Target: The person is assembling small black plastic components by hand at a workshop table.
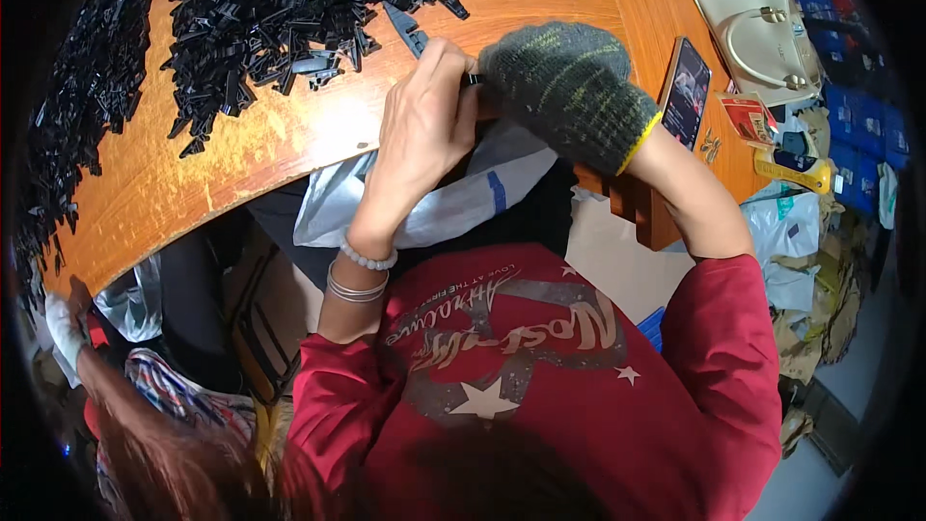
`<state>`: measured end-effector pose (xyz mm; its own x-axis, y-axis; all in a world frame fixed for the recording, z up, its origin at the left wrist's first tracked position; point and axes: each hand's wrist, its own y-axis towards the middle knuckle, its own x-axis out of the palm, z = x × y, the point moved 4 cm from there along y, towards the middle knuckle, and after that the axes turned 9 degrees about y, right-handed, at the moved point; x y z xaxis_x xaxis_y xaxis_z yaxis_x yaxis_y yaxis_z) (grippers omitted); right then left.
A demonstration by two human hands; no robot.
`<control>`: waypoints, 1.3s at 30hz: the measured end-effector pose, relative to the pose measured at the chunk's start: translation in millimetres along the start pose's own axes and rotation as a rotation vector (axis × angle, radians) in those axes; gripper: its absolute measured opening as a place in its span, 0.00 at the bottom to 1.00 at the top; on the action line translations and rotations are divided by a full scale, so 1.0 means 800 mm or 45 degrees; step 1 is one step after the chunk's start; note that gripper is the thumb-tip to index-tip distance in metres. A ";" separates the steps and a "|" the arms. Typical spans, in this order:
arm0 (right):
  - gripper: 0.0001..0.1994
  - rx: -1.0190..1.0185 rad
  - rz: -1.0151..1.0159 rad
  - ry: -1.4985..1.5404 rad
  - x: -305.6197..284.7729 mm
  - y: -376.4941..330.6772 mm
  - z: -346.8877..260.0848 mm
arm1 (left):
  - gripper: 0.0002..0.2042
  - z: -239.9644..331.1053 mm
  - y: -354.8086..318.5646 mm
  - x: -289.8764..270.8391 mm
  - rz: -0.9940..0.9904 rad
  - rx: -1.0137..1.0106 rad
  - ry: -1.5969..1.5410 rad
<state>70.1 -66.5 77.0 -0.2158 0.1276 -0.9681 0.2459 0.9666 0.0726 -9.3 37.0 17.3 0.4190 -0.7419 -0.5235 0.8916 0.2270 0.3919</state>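
Observation:
At the table's edge, my two hands meet over a small black plastic part (473, 79), of which only a short piece shows between them. My left hand (420, 111), bare with a beaded bracelet and bangles at the wrist, is closed with its thumb and fingers pinching the part. A dark knitted glove with a yellow cuff covers my right hand (569, 82), curled closed against the part's other side; the glove hides its fingertips. Just beyond my left hand lies a long black plastic piece (403, 27). Farther off spreads a large heap of black plastic parts (260, 24).
Another heap of black parts (92, 68) covers the far left of the wooden table (289, 140). To the right are a phone (687, 87), a cream handbag (757, 34) and a yellow tape roll (815, 174). A co-worker's gloved hand (66, 328) is at lower left. A white sack (424, 212) hangs below the edge.

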 end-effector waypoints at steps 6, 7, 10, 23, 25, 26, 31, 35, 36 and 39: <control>0.14 -0.196 0.089 -0.225 -0.002 -0.006 0.006 | 0.08 0.002 0.003 -0.002 -0.009 0.002 -0.022; 0.14 -0.285 0.024 -0.151 -0.001 -0.003 0.013 | 0.06 0.002 0.004 -0.001 0.011 -0.020 -0.004; 0.13 0.203 -0.102 0.009 0.007 0.001 0.025 | 0.05 -0.004 0.004 0.001 0.030 -0.029 0.032; 0.18 0.497 0.425 1.130 0.019 -0.078 -0.002 | 0.08 -0.013 -0.013 -0.004 -0.267 -0.392 -0.777; 0.17 0.871 0.453 1.418 0.012 -0.081 -0.004 | 0.08 -0.004 -0.017 -0.005 -0.245 -0.317 -0.377; 0.17 0.863 0.445 1.428 0.013 -0.082 -0.004 | 0.08 0.000 -0.020 -0.006 -0.230 -0.274 -0.283; 0.14 0.817 0.657 1.630 0.006 -0.091 -0.001 | 0.13 0.000 -0.022 -0.010 -0.198 -0.405 -1.201; 0.14 0.816 0.632 1.631 0.011 -0.095 -0.004 | 0.14 0.011 -0.023 -0.005 -0.219 -0.642 -1.188; 0.14 0.875 0.631 1.691 0.012 -0.094 -0.007 | 0.12 0.012 -0.023 -0.005 -0.263 -0.675 -1.106; 0.14 0.785 0.634 1.678 0.016 -0.094 -0.004 | 0.11 0.015 -0.022 -0.002 -0.304 -0.714 -0.967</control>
<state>45.6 -136.7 60.2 -0.5700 0.8206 0.0409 0.8132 0.5706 -0.1150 -28.0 26.8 20.4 0.1695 -0.9721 0.1623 0.9735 0.1395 -0.1811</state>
